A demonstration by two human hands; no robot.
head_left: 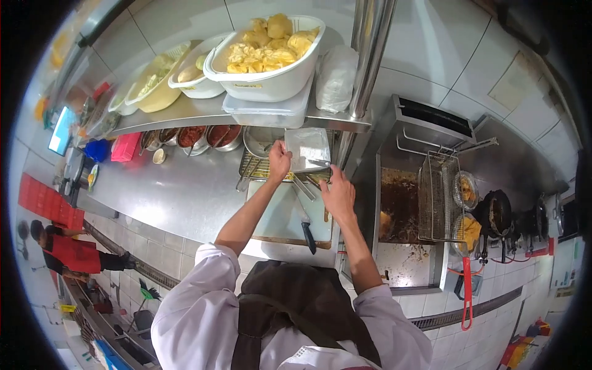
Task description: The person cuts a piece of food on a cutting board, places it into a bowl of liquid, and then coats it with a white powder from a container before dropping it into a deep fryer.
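My left hand (280,161) grips the left side of a square, pale, shallow container (306,143), its thumb along the edge. My right hand (338,192) is closed at the container's lower right corner, on a thin metal utensil (319,163) whose tip lies over the container; its exact kind is hard to make out. Below the hands, a black-handled knife (308,237) lies on a white cutting board (271,213). Metal tongs (304,188) rest at the board's far end, beside a wire rack (259,169).
A shelf above holds a white tub (262,85) of yellow food pieces. Pots of red sauce (192,137) stand along the counter's back. To the right are a fryer (401,197) of dark oil and a wire basket (439,197). A person (77,250) in red stands far left.
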